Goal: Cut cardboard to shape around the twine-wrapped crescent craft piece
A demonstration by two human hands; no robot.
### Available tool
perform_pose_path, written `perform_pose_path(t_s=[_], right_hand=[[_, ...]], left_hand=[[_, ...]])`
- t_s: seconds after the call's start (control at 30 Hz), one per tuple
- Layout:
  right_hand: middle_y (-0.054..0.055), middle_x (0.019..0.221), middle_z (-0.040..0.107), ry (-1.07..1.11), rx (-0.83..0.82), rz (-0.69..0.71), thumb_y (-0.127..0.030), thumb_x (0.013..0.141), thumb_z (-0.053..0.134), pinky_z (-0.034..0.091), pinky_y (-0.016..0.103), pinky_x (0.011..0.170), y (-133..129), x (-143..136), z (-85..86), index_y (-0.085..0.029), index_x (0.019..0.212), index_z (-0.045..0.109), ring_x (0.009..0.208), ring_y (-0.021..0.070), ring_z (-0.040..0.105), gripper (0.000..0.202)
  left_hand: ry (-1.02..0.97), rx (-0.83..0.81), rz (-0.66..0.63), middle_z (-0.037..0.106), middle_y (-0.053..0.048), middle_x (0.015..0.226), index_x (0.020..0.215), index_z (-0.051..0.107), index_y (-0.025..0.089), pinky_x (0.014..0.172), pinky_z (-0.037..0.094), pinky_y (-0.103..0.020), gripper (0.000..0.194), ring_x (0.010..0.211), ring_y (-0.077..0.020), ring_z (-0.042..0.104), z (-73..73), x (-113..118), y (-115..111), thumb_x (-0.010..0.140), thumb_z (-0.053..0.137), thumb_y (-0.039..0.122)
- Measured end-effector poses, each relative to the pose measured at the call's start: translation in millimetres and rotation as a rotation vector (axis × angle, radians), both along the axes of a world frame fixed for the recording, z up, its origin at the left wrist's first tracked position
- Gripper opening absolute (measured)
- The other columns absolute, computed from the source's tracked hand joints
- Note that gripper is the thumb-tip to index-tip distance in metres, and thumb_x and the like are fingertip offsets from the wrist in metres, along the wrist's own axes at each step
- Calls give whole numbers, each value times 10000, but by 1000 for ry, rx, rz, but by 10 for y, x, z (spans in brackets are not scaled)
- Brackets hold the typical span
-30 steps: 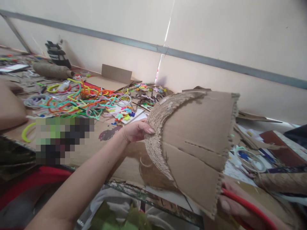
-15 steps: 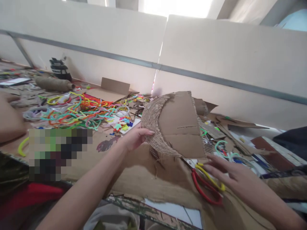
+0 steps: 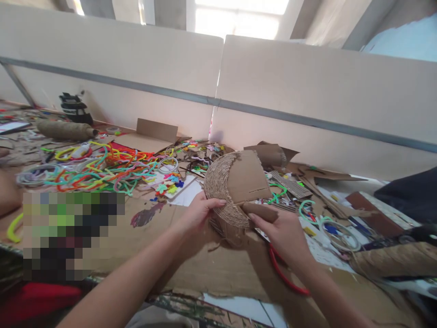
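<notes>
A cardboard piece (image 3: 247, 176) with a curved band of coiled twine (image 3: 218, 182) along its left side is held up above the cardboard-covered table. My left hand (image 3: 201, 212) pinches the twine band at its lower left, thumb on top. At the lower right, my right hand (image 3: 287, 230) grips the cardboard, whose lower part is folded over under the fingers. Red-handled scissors (image 3: 283, 273) lie beneath my right hand and forearm, partly hidden by them.
Tangled pipe cleaners (image 3: 102, 166) lie left, with a twine roll (image 3: 66, 130) behind. Another twine roll (image 3: 396, 259) is at the right, near rings and scraps. A white panel (image 3: 307, 82) stands behind the table. Part of someone's arm (image 3: 8, 196) shows at far left.
My right hand has moved left and up from beside the scissors onto the cardboard's lower right. That part is now bent over. The view has shifted slightly.
</notes>
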State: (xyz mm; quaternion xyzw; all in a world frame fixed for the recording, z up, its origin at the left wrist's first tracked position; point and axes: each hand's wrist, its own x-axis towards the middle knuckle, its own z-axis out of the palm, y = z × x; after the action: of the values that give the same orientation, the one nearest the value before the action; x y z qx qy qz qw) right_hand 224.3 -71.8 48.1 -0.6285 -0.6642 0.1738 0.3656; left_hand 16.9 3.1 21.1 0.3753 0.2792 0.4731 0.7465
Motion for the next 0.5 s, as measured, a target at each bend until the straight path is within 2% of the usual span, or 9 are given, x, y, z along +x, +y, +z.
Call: perform_pose_path(t_s=[0.07, 0.17, 0.3, 0.4, 0.5], right_hand=[[91, 1043, 836, -345, 204, -19, -324, 950, 603, 556, 426, 796, 8, -36, -76, -234, 1096, 809, 901, 326, 771, 268], [100, 1028, 835, -615, 411, 96, -259, 1017, 540, 544, 381, 778, 35, -2, -129, -203, 1145, 780, 863, 284, 777, 277], [77, 1088, 833, -726, 558, 245, -208, 1056, 517, 531, 354, 860, 84, 198, -69, -211, 1178, 753, 948, 235, 778, 266], [76, 1090, 834, -734, 632, 280, -162, 1040, 530, 531, 361, 887, 136, 334, -47, -209, 1197, 753, 978, 232, 776, 277], [87, 1104, 831, -719, 644, 292, -178, 1020, 545, 538, 385, 918, 212, 440, -103, -218, 1231, 758, 1018, 250, 771, 303]], left_hand=[[38, 4, 28, 798, -75, 942, 1019, 745, 181, 760, 556, -325, 410, 810, -225, 706, -43, 3, 35, 615, 776, 115], [63, -1, 23, 801, -71, 951, 993, 751, 189, 736, 553, -315, 394, 794, -219, 696, -69, -60, 105, 606, 769, 113], [16, 5, -17, 799, -83, 984, 982, 747, 170, 773, 567, -321, 393, 845, -228, 716, -25, -138, 147, 596, 766, 97], [0, -34, -43, 798, -69, 962, 972, 745, 182, 721, 575, -303, 385, 809, -215, 724, -3, -92, 123, 600, 770, 87], [3, -79, -41, 797, -63, 949, 1003, 740, 187, 635, 578, -296, 416, 751, -209, 725, 26, -48, 102, 600, 769, 87]])
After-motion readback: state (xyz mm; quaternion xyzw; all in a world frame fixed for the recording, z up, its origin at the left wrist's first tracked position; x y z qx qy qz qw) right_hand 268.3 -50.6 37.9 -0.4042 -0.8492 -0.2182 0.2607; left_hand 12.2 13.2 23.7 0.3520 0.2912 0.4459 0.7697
